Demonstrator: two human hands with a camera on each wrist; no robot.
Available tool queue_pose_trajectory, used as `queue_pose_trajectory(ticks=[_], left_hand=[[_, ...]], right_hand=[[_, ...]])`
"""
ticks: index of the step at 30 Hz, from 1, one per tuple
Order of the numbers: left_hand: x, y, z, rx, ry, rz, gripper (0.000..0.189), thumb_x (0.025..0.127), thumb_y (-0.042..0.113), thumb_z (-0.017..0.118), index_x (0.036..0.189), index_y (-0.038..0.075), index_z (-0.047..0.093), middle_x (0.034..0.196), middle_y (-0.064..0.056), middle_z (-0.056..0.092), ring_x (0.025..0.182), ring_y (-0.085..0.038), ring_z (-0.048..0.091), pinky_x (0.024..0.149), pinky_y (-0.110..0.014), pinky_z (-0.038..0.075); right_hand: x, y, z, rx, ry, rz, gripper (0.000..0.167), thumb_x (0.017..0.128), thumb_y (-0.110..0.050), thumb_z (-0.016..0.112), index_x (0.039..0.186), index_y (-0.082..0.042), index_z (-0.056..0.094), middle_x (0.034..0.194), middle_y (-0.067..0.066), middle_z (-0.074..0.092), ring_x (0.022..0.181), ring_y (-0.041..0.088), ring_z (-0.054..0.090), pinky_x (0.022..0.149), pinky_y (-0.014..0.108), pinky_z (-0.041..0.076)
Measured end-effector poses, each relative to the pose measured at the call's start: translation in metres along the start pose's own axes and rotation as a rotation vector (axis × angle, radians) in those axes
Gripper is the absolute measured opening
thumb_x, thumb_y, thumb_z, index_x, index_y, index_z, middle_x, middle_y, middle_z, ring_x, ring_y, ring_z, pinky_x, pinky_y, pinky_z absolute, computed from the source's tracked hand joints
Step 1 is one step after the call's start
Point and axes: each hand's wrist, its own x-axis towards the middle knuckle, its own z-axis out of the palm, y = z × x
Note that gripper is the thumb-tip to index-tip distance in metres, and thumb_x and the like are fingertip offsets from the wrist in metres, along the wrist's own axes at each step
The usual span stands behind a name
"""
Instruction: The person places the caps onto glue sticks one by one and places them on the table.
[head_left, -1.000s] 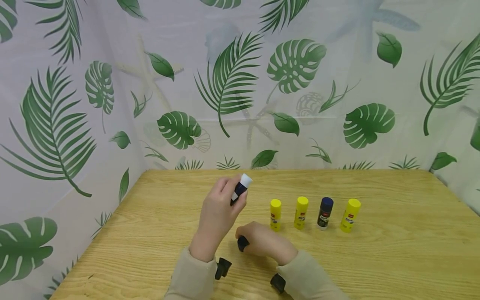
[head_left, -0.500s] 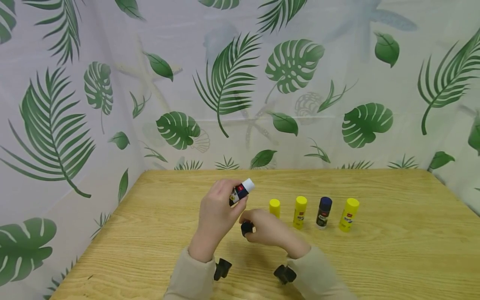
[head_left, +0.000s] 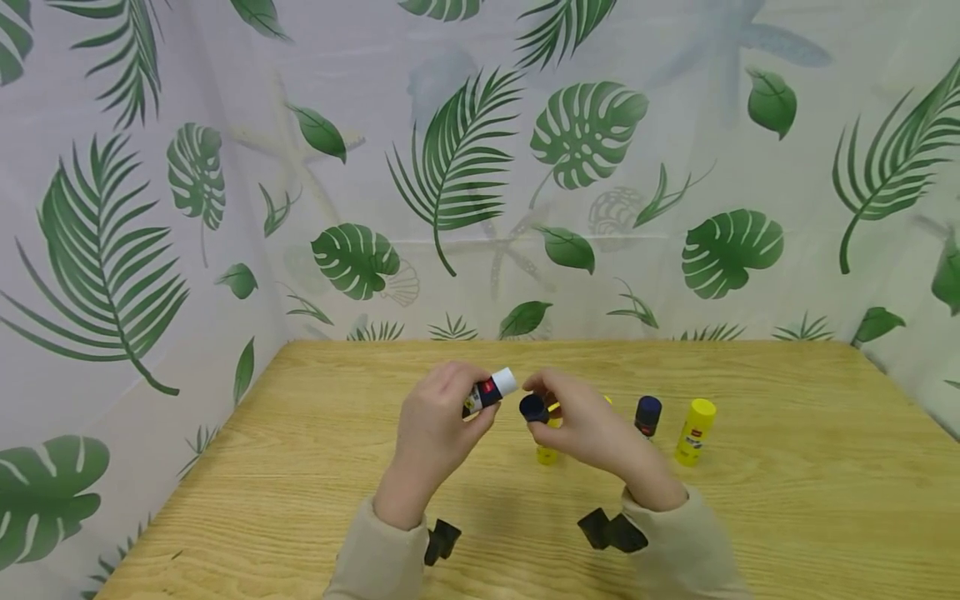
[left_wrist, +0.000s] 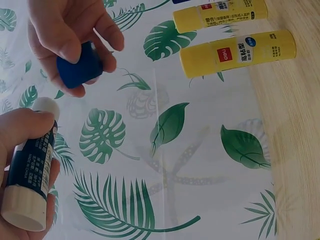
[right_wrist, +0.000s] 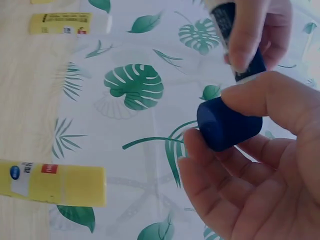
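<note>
My left hand (head_left: 438,425) grips a navy glue stick (head_left: 483,394) above the table, tilted with its bare white end up and to the right. In the left wrist view the glue stick (left_wrist: 31,172) shows its printed label and white base. Just across a small gap, my right hand (head_left: 596,429) pinches a dark blue cap (head_left: 534,408), its hollow end turned toward the glue stick's white end. The right wrist view shows the cap (right_wrist: 225,124) between thumb and fingers, its closed end facing the camera.
Behind and beside the right hand stand a yellow glue stick (head_left: 547,456), another mostly hidden one, a capped navy glue stick (head_left: 648,413) and a yellow one (head_left: 696,432) at the right. A leaf-printed cloth (head_left: 480,183) hangs behind the wooden table (head_left: 300,467).
My right hand has risen from low over the table and moved right with the cap, turning its hollow end leftward. My left hand has tipped the glue stick flatter.
</note>
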Motion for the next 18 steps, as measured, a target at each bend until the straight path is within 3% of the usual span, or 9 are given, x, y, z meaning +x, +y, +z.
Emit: queue_pose_trajectory(ticks=[5, 13, 18], left_hand=[[-0.0007, 0.002, -0.001, -0.044, -0.049, -0.007, 0.026, 0.068, 0.009, 0.075, 0.089, 0.007, 0.06, 0.086, -0.002, 0.059, 0.069, -0.01, 0.058, 0.057, -0.021, 0.048], [-0.0019, 0.0035, -0.0018, -0.252, -0.118, -0.016, 0.027, 0.073, 0.012, 0.073, 0.097, 0.004, 0.062, 0.094, -0.004, 0.059, 0.078, -0.011, 0.057, 0.065, -0.019, 0.047], [-0.0016, 0.0047, -0.0028, -0.324, -0.154, -0.007, 0.025, 0.074, 0.006, 0.069, 0.099, 0.002, 0.063, 0.094, -0.005, 0.058, 0.076, -0.011, 0.056, 0.063, -0.018, 0.047]], right_hand=[[-0.002, -0.0037, -0.006, 0.013, 0.054, -0.006, 0.031, 0.076, -0.001, 0.065, 0.103, 0.002, 0.052, 0.093, 0.007, 0.057, 0.081, 0.017, 0.056, 0.071, 0.034, 0.049], [-0.0027, -0.0027, -0.0076, -0.014, 0.083, -0.061, 0.027, 0.075, -0.003, 0.069, 0.098, -0.004, 0.056, 0.092, 0.002, 0.058, 0.079, 0.013, 0.057, 0.07, 0.033, 0.049], [-0.0042, -0.0027, -0.0107, -0.023, 0.112, -0.08, 0.028, 0.074, -0.004, 0.07, 0.099, -0.004, 0.058, 0.092, 0.002, 0.059, 0.08, 0.013, 0.056, 0.07, 0.034, 0.048]])
